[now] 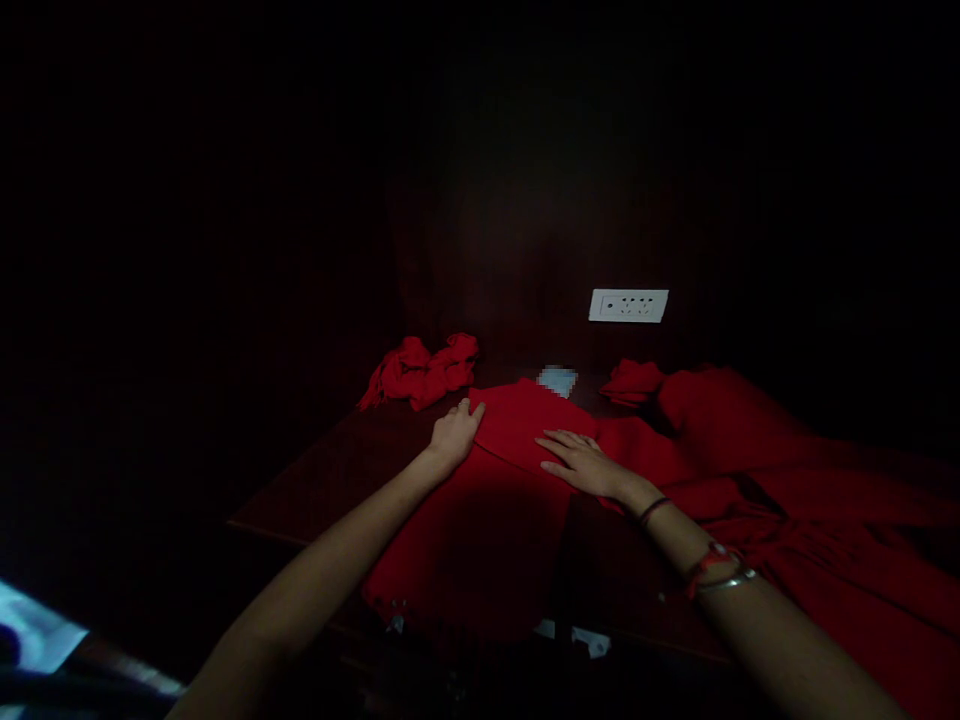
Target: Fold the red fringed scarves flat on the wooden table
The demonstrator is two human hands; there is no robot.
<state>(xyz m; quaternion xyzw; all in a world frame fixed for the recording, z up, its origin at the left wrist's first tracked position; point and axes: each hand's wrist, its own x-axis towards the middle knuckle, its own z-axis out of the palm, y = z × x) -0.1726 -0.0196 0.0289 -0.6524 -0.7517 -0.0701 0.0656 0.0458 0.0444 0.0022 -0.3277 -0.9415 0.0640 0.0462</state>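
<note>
A red cloth (pixel 517 420) lies over the dark table, its upper part folded across and its lower part hanging toward the near edge. My left hand (pixel 454 432) pinches the cloth at the left end of the fold, fingers closed on its edge. On the right side of the fold, my right hand (pixel 585 462) rests flat with its fingers spread. Bracelets circle my right wrist and forearm.
A bunched red cloth (pixel 424 372) sits at the back left of the table (pixel 300 490). More red fabric (pixel 750 440) is heaped at the right. A pale blue blurred item (pixel 557 380) lies behind the cloth. A white socket panel (pixel 628 305) is on the wall.
</note>
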